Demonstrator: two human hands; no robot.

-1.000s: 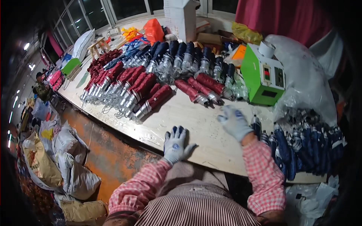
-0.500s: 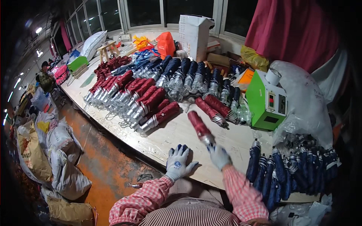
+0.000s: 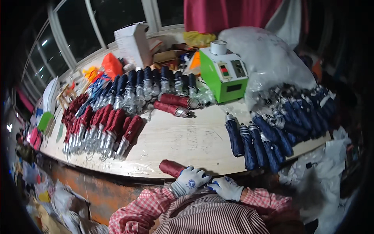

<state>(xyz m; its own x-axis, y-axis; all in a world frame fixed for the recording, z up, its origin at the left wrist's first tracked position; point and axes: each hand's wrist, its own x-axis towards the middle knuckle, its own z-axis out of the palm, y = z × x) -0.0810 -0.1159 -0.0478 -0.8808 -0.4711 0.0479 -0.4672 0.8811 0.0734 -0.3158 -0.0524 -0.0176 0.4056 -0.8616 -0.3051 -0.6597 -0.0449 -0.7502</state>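
Note:
A dark red folded umbrella [image 3: 170,167] lies across the table's front edge, close to my body. My left hand [image 3: 190,182], in a white glove with blue fingertips, is wrapped over its middle. At its other end my right hand [image 3: 226,188], gloved alike, closes on the handle end, which the fingers mostly hide. Left of centre lies a row of red folded umbrellas [image 3: 113,126] with silvery ends. Two more red umbrellas [image 3: 173,108] lie beyond the bare middle of the table. Several navy umbrellas [image 3: 252,146] lie at the right.
A green and white machine [image 3: 224,80] stands at the back, a bulging clear plastic bag [image 3: 269,58] beside it. Navy umbrellas [image 3: 148,80] form a far row. Behind are a tall white box [image 3: 134,46] and an orange bag [image 3: 112,66]. Plastic wrap [image 3: 323,167] hangs at right.
My view has turned to the right. The red umbrella in my right hand has come back toward my body, and my left hand has left the tabletop and taken hold of it too.

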